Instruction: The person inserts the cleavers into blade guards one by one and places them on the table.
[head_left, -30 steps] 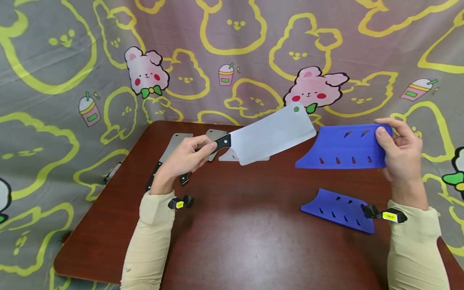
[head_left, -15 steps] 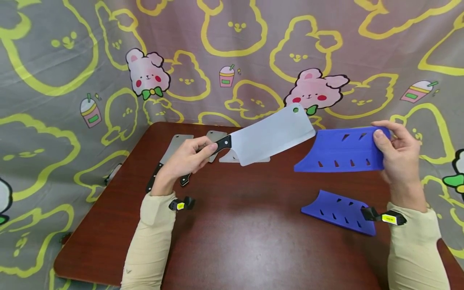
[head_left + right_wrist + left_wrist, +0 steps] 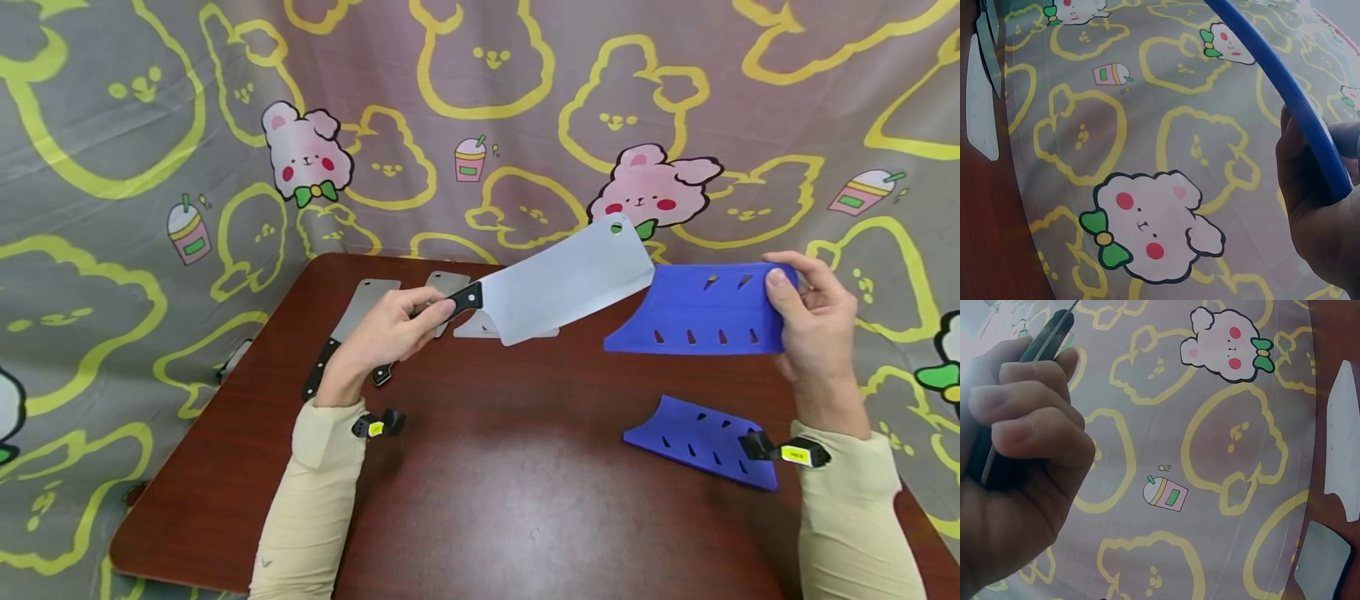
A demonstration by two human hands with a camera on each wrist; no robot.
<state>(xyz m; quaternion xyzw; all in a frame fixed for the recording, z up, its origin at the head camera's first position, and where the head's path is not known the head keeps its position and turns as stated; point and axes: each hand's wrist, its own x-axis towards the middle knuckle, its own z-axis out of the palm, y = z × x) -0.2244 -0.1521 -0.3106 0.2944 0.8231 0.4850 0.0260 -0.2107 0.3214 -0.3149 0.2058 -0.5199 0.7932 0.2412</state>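
In the head view my left hand (image 3: pixel 393 329) grips the black handle of a cleaver (image 3: pixel 566 279), its wide blade held above the table and slanting up to the right. My right hand (image 3: pixel 817 321) pinches the far end of a blue blade guard (image 3: pixel 697 308) with slots along it. The guard's open left side meets the blade's front corner in this view; whether they touch, I cannot tell. The right wrist view shows this guard (image 3: pixel 1291 94) edge-on between thumb and fingers. From the left wrist, fingers are seen curled round the handle (image 3: pixel 1047 337).
A second blue guard (image 3: pixel 701 442) lies on the brown table (image 3: pixel 487 483) below my right hand. Two more cleavers, one at the left (image 3: pixel 360 308) and one partly hidden (image 3: pixel 447 283), lie farther back. A white guard (image 3: pixel 468 327) sits behind the held blade. A patterned curtain (image 3: pixel 525 100) surrounds the table.
My right hand has moved left with the blue guard, bringing it up to the blade's front corner. The left hand and cleaver have stayed almost still.
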